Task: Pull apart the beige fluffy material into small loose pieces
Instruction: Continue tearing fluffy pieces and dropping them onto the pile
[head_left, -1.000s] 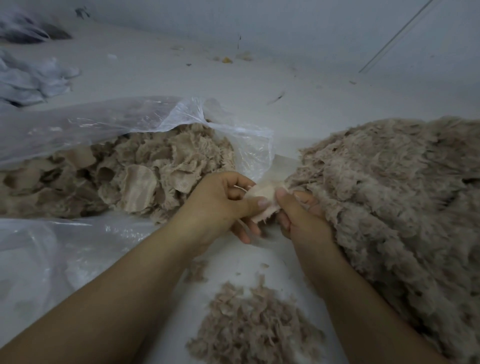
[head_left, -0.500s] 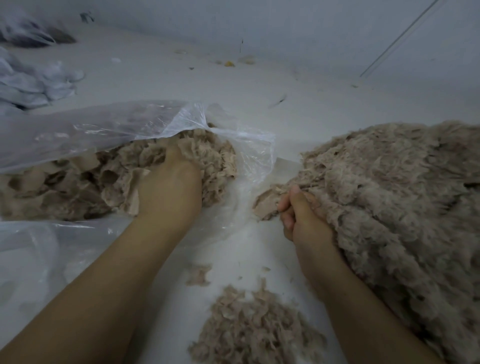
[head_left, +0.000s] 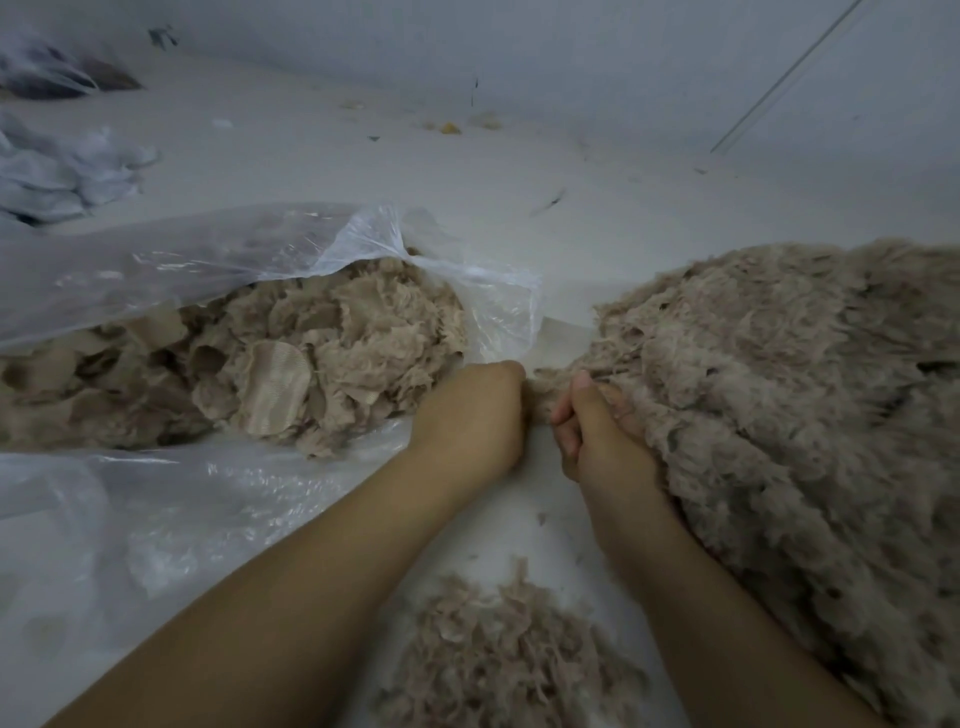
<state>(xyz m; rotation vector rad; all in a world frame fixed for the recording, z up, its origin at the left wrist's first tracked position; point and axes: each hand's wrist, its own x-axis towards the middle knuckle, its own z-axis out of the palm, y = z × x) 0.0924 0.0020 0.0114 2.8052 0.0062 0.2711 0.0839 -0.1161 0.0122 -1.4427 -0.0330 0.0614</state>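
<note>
Head view: plastic bag (head_left: 467, 291) of torn bits far left; my left hand (head_left: 470, 415) and right hand (head_left: 602, 436) both pinch the beige fluffy material (head_left: 779, 395)'s near edge. Too thick a tuft might drag the pile.

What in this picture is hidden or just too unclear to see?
Head view:
- Left hand: fingertips hidden behind its own knuckles, so its grip on the fluffy material is unclear.
- The material runs off the right edge.
- Plastic bag: its film veils the torn pieces deeper inside; cut off at left.
- Small scraps by the wall: too tiny to identify.
</note>
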